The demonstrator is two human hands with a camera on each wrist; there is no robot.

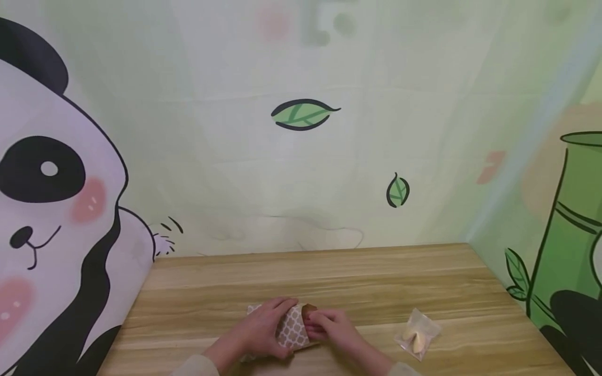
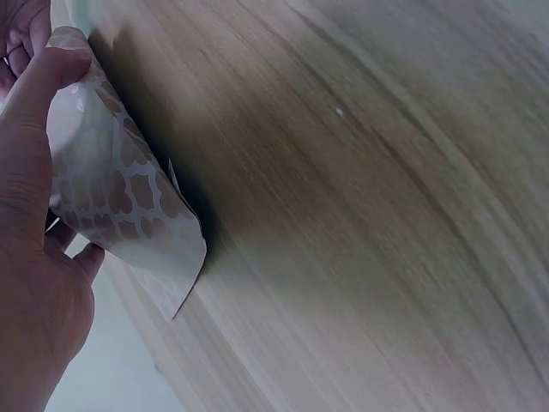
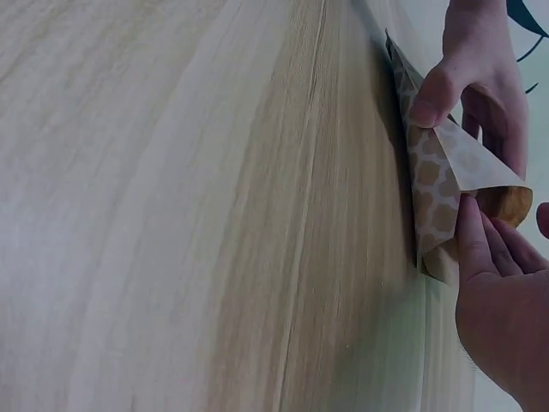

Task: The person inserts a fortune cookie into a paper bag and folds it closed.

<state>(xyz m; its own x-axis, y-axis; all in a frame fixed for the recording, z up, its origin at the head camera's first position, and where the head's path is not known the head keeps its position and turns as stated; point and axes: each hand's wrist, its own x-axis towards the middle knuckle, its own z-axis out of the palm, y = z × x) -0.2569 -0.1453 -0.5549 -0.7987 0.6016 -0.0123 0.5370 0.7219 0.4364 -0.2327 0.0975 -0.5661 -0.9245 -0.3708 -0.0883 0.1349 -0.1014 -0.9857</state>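
A brown paper bag (image 1: pixel 293 330) with a white lattice print lies on the wooden table, its mouth toward the right. My left hand (image 1: pixel 263 329) grips it from above, thumb on the near side and fingers on the far side. Inside the mouth shows a brown, bread-like piece (image 3: pixel 508 204), mostly hidden by the paper. My right hand (image 1: pixel 336 329) has its fingers (image 3: pixel 473 236) reaching straight into the mouth, against that piece. The thumb stands apart from them at the edge of the right wrist view. In the left wrist view, the bag's pointed end (image 2: pixel 176 275) sticks out past my left hand.
To the right of my hands, a fortune cookie (image 1: pixel 417 342) in a clear wrapper lies on the wooden table (image 1: pixel 376 277). Behind the table hangs a pale green cloth backdrop (image 1: pixel 226 156) printed with a panda, leaves and bamboo.
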